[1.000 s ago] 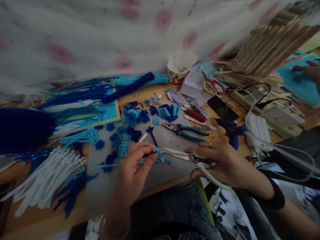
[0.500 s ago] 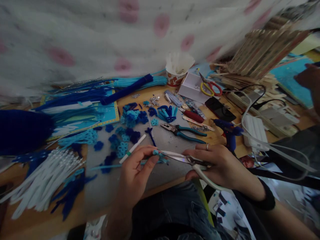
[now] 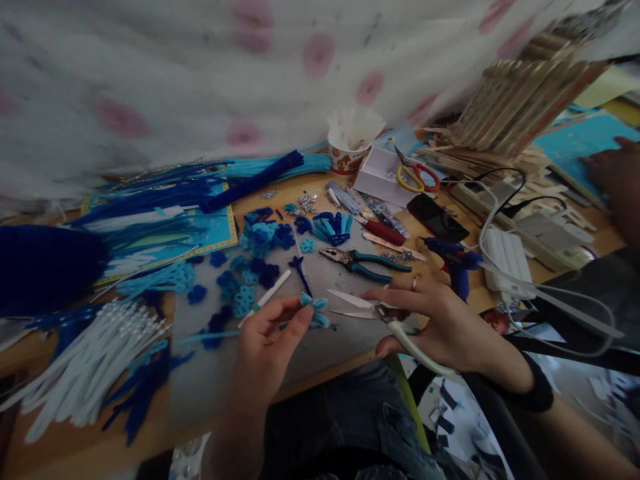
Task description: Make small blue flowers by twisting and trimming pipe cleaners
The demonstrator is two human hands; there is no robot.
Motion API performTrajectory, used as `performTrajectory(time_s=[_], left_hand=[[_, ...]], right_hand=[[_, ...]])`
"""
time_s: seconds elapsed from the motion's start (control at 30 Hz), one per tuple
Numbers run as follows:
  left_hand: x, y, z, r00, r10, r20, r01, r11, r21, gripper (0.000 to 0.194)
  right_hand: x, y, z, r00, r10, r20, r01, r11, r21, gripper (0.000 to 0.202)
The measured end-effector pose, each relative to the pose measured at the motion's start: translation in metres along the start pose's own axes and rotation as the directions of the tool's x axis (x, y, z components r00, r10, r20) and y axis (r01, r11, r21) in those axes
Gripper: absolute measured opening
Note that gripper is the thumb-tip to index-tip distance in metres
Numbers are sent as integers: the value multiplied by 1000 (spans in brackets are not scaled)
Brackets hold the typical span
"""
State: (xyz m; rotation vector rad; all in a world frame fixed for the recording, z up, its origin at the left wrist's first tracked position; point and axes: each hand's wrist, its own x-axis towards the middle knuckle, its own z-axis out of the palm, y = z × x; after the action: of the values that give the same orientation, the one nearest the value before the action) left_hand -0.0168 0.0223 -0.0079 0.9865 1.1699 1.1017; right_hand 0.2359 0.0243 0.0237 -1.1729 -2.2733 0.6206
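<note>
My left hand [image 3: 274,333] pinches a light-blue pipe-cleaner flower [image 3: 317,309] between thumb and fingertips, its looped petals pointing right. White-handled scissors [image 3: 357,305] are gripped in my right hand [image 3: 440,323], with their blades parted and the tips just right of the petals, apart from them. Beneath both hands lies a grey mat [image 3: 200,373]. Behind my left hand rest a white stick [image 3: 273,290] with a green band and a dark-blue pipe-cleaner piece [image 3: 299,270]. Light and dark blue pipe-cleaner flowers [image 3: 260,239] are heaped farther back.
Teal-handled pliers [image 3: 367,263], a blue glue gun [image 3: 454,260] with its cord, and a phone [image 3: 437,218] lie behind my right hand. White pearl-tipped stems [image 3: 95,367] spread at left. A paper cup [image 3: 350,150] stands at the back. Another person's hand [image 3: 617,173] is at far right.
The scissors have moved off the flower and their blades have opened wider. The flower's petals now show, turned to the right. At far right, the other person's hand has moved lower.
</note>
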Motion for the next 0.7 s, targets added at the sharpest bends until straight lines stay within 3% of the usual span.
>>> performTrajectory(time_s=[0.17, 0.3, 0.5, 0.7], left_hand=[[3, -2, -6, 999, 51, -12, -50, 996, 72, 14], [3, -1, -5, 999, 49, -4, -49, 995, 82, 14], [-1, -2, 13, 998, -36, 57, 39, 998, -57, 23], [-3, -3, 21, 996, -62, 63, 71, 986, -152, 21]], right_hand=[[0, 3, -11, 994, 10, 112, -10, 1000, 6, 48], [-1, 2, -14, 997, 9, 78, -9, 1000, -2, 52], [-3, -9, 19, 979, 203, -1, -194, 933, 304, 63], [5, -18, 31, 974, 221, 51, -219, 863, 456, 65]])
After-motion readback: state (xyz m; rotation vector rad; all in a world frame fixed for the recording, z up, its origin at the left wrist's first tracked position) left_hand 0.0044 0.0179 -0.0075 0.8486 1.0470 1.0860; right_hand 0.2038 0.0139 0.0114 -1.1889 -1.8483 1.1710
